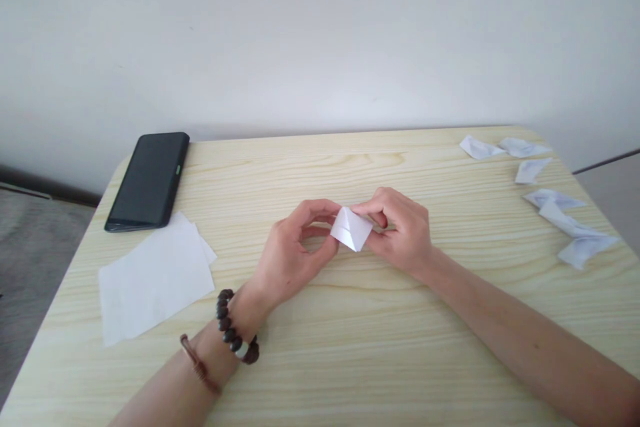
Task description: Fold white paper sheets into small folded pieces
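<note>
A small folded white paper (pixel 352 229) is held between my two hands just above the middle of the table. Creases show on its front, and it bulges into a diamond-like shape. My left hand (pixel 300 247) pinches its left edge between thumb and fingers. On the opposite side, my right hand (pixel 400 230) grips the right corner, its index finger touching near the top and its thumb lower down. The fingertips behind the paper are partly hidden. Dark beads (pixel 230 327) and a copper-coloured bangle (pixel 200 365) circle my left wrist.
Blank white paper sheets (pixel 155 283) lie at the left of the wooden table (pixel 320 360), touching or close to a black phone (pixel 150 177). Several folded paper pieces (pixel 533 170) are spread along the right edge. A pale wall (pixel 320 40) stands behind the table.
</note>
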Demonstrator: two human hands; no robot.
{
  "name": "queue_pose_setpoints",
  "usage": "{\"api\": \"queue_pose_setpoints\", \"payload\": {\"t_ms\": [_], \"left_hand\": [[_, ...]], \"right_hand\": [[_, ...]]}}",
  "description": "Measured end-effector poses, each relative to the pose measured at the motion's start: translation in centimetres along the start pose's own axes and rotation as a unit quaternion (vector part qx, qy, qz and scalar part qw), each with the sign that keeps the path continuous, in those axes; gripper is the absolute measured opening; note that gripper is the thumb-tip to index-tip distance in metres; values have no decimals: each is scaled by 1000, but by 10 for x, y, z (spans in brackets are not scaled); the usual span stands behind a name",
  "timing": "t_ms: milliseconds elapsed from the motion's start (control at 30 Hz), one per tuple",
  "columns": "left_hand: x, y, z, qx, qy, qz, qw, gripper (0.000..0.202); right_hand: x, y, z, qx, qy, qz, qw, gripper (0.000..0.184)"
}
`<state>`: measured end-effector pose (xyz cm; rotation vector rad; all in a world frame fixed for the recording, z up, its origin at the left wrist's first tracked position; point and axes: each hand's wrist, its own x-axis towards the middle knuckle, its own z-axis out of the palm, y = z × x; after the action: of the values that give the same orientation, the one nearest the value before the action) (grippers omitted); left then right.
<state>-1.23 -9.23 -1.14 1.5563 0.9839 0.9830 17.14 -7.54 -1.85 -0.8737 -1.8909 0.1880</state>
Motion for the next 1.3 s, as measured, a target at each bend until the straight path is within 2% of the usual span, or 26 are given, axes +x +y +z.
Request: {"api": "queue_pose_setpoints", "payload": {"t_ms": [133, 300, 600, 767, 833, 933, 1033, 1133, 1300], "left_hand": [[0, 0, -1, 59, 41, 16, 997, 21], [2, 2, -1, 113, 56, 53, 991, 18], [4, 7, 3, 141, 70, 43, 987, 13], [3, 5, 1, 93, 49, 23, 994, 17], [3, 4, -1, 45, 25, -10, 999, 20], [4, 6, -2, -31, -2, -68, 997, 21], [5, 9, -1, -81, 0, -99, 992, 22], [6, 9, -1, -79, 15, -94, 992, 24], [6, 7, -2, -47, 16, -81, 995, 17]], "right_hand": [[-1, -1, 0, 20, -27, 5, 999, 6], [-2, -4, 0, 41, -67, 17, 997, 4], [-3, -7, 3, -19, -50, 10, 999, 7], [-3, -8, 3, -29, -38, 13, 999, 6], [-2, -7, 2, -27, -27, 24, 999, 3], [-1, -6, 1, -16, -20, 28, 999, 9], [-1, -5, 0, 4, -38, 17, 999, 11], [-1, -4, 0, 24, -54, 16, 998, 12], [-2, -5, 1, 29, -62, 31, 997, 10]]}}
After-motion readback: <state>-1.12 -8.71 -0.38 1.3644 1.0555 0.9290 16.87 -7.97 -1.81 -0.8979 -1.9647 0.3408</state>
